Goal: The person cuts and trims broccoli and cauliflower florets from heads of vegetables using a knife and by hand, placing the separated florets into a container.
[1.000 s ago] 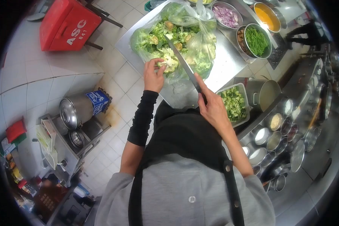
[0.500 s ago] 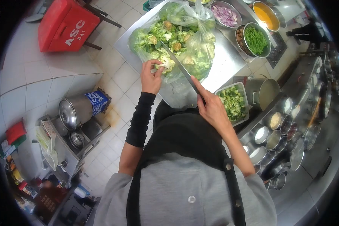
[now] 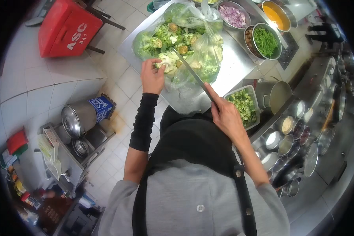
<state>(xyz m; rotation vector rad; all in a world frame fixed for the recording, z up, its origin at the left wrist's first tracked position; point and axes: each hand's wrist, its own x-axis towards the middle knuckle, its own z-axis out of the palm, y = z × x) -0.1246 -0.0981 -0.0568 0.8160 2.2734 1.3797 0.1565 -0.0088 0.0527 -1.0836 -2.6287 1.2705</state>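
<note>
My left hand [image 3: 152,78], its forearm in a black sleeve, has bent fingers and thumb at the near-left edge of a pale cauliflower piece [image 3: 169,62]. My right hand [image 3: 229,118] is wrapped around the handle of a long kitchen knife [image 3: 194,74]. The blade points up and left, its tip beside the cauliflower piece. Beneath both lies a clear plastic bag [image 3: 206,51], opened out and full of green leafy florets [image 3: 165,33] with cut brownish stems. My right palm hides most of the knife's handle.
The bag rests on a metal table [image 3: 240,63]. A white basket [image 3: 257,112] of cut green pieces stands at right, beside a large pot [image 3: 277,96]. Bowls of chopped purple onion [image 3: 234,16], green beans [image 3: 266,41] and orange liquid [image 3: 277,15] stand beyond. A red box [image 3: 67,29] is at left.
My left hand has shifted slightly left and toward me, with its fingers farther toward the cauliflower's edge. The knife and my right hand have moved a little right and down.
</note>
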